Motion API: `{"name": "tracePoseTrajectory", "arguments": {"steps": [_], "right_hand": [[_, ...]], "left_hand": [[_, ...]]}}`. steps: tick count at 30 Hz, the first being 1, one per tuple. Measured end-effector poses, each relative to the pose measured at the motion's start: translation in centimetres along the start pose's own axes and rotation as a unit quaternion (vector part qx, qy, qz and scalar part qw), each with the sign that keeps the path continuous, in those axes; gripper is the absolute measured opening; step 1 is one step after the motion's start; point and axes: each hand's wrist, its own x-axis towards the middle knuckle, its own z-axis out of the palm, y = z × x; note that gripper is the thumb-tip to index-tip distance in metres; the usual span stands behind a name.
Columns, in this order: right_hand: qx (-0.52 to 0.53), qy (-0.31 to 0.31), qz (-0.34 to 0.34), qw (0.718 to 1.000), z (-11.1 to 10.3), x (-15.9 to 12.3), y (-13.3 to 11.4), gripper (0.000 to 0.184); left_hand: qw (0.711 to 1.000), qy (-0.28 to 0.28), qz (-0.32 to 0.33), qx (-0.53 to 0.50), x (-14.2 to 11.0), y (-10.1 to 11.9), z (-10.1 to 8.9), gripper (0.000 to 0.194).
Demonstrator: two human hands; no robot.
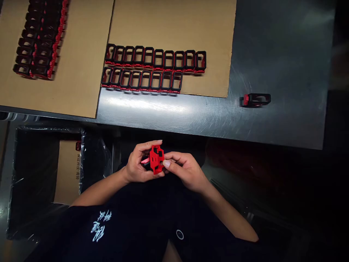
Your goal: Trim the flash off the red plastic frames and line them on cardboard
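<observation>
Close to my body, below the table's front edge, my left hand (139, 163) grips a red plastic bracket (155, 160) with cut-out openings. Its thumb and fingers hold the bracket at the top and bottom ends. A pinkish-red strip and a dark part show behind the bracket, on the palm side; I cannot make out what they belong to. My right hand (187, 169) pinches the bracket's right side between thumb and forefinger. The undersides of both hands' grips are hidden.
Two rows of black-and-red frames (148, 56) stand on a cardboard sheet (174, 22); more stacks (43, 43) occupy another sheet (73, 91) at left. One black-and-red piece (256, 100) lies alone on the metal table (286, 54). A plastic-lined box (32, 174) sits lower left.
</observation>
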Motion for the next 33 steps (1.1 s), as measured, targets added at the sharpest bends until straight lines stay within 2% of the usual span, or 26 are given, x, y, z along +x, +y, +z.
{"name": "tracePoseTrajectory", "arguments": {"steps": [4, 10, 13, 18, 20, 21, 23, 24, 25, 26, 27, 28, 29, 30, 31, 33], "right_hand": [[0.017, -0.012, 0.008, 1.0, 0.1, 0.2, 0.0, 0.041], [0.032, -0.041, -0.002, 0.999, 0.4, 0.4, 0.0, 0.037], [0.015, -0.035, -0.017, 0.999, 0.3, 0.5, 0.3, 0.037], [-0.03, -0.009, -0.017, 0.999, 0.0, 0.9, 0.4, 0.035], [-0.062, 0.004, -0.01, 0.998, 0.0, 1.2, 0.5, 0.037], [-0.081, 0.011, -0.006, 0.997, 0.0, 1.3, 0.6, 0.038], [-0.118, 0.023, 0.004, 0.993, -0.1, 1.7, 0.8, 0.04], [-0.133, 0.026, 0.01, 0.991, 0.0, 1.9, 0.9, 0.041], [-0.147, 0.027, 0.016, 0.989, 0.0, 2.1, 1.1, 0.041], [-0.16, 0.029, 0.02, 0.987, 0.0, 2.3, 1.2, 0.042], [-0.171, 0.03, 0.024, 0.985, 0.1, 2.5, 1.2, 0.044], [-0.181, 0.034, 0.026, 0.983, 0.2, 2.7, 1.3, 0.045], [-0.19, 0.037, 0.029, 0.981, 0.2, 2.9, 1.4, 0.047], [-0.199, 0.042, 0.031, 0.979, 0.3, 3.1, 1.5, 0.049], [-0.209, 0.046, 0.033, 0.976, 0.4, 3.3, 1.5, 0.051], [-0.226, 0.051, 0.041, 0.972, 0.4, 3.7, 1.6, 0.054]], "left_hand": [[0.999, 0.003, -0.006, -0.034, -0.1, -0.1, 0.1, 0.088], [0.988, 0.008, -0.068, -0.137, -0.5, -0.3, -0.2, 0.096], [0.982, 0.002, -0.083, -0.172, -0.8, -0.4, -0.4, 0.097], [0.979, 0.057, -0.091, -0.173, -1.3, -0.2, -0.9, 0.092], [0.982, 0.093, -0.075, -0.143, -1.7, 0.1, -2.6, 0.093], [0.983, 0.126, -0.063, -0.121, -1.9, 0.3, -4.1, 0.093], [0.968, 0.239, -0.046, -0.054, -2.9, 0.8, -8.7, 0.085], [0.948, 0.315, -0.048, -0.012, -3.7, 1.2, -11.6, 0.08], [0.914, 0.399, -0.067, 0.036, -4.6, 1.6, -14.8, 0.072], [0.868, 0.477, -0.11, 0.084, -5.7, 1.9, -18.1, 0.067], [0.81, 0.545, -0.173, 0.13, -7.0, 2.1, -21.2, 0.062], [0.742, 0.59, -0.27, 0.169, -8.3, 2.1, -24.0, 0.053], [0.673, 0.611, -0.371, 0.19, -9.6, 1.9, -26.4, 0.046], [0.629, 0.62, -0.428, 0.191, -10.9, 1.6, -28.3, 0.042], [0.594, 0.618, -0.478, 0.189, -12.1, 1.1, -29.7, 0.039], [0.561, 0.604, -0.537, 0.179, -13.8, -0.3, -31.1, 0.034]]}}
